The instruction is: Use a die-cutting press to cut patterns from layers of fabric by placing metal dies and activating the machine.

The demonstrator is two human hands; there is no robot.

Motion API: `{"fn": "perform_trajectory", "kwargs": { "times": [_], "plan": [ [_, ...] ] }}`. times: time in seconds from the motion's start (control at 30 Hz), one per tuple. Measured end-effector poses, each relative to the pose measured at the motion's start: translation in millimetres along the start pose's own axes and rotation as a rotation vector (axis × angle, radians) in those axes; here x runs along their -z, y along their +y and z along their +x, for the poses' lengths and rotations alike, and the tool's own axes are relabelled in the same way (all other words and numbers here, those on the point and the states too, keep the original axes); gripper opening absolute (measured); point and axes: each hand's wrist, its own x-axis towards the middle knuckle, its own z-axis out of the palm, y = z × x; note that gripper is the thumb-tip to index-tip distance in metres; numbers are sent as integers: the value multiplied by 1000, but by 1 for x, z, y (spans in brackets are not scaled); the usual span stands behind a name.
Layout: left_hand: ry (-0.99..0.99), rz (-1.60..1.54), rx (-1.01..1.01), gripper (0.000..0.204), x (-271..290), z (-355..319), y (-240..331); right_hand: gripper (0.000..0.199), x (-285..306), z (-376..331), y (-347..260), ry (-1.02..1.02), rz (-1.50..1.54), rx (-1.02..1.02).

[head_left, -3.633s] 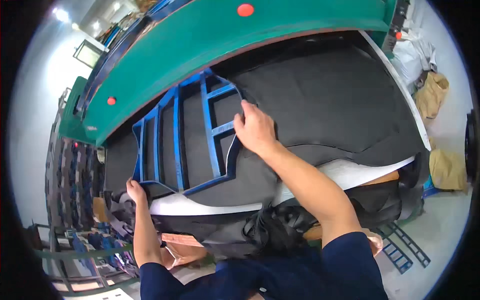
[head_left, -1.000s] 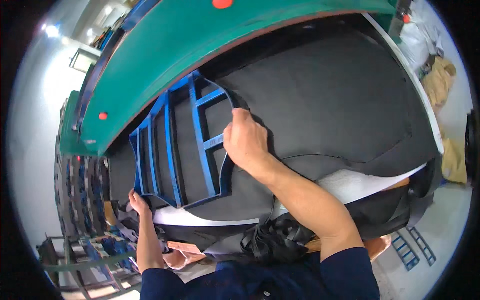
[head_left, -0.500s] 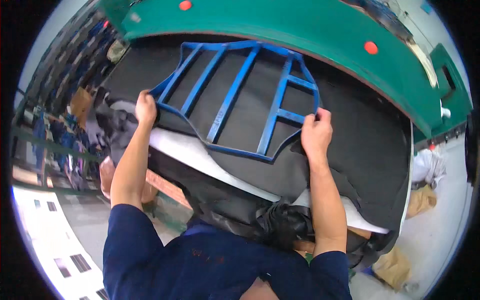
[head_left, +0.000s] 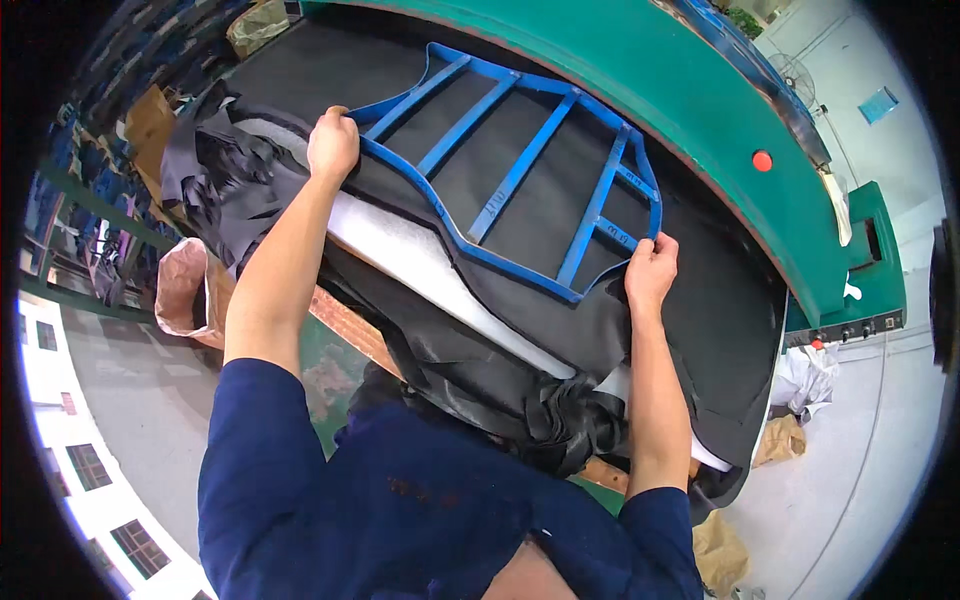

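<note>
While my left hand [head_left: 335, 147] and right hand [head_left: 651, 276] grip its opposite ends, the blue frame [head_left: 525, 166] is between them, over black sheeting [head_left: 715, 310]; I judge positioning underway, release not yet done.

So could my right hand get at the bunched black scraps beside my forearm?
Probably, once freed: your right hand is gripping the blue frame, but the black scraps lie largely uncovered, just left of that forearm.

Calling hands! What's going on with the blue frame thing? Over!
Left hand and right hand: gripping opposite ends of blue cutting die. Die: over black sheet, contact unclear. Close by: black scraps on near side, green beam beyond.
</note>
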Motion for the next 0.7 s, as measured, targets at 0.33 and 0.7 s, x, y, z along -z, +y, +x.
{"fn": "perform_trajectory", "kwargs": {
  "times": [0.33, 0.7],
  "plan": [
    [-4, 14, 30, 40, 4, -1, 8, 31, 3, 0, -4, -10, 1, -23],
    [24, -6, 6, 39, 7, -4, 11, 35, -2, 4, 10, 24, -34, 21]
  ]
}}
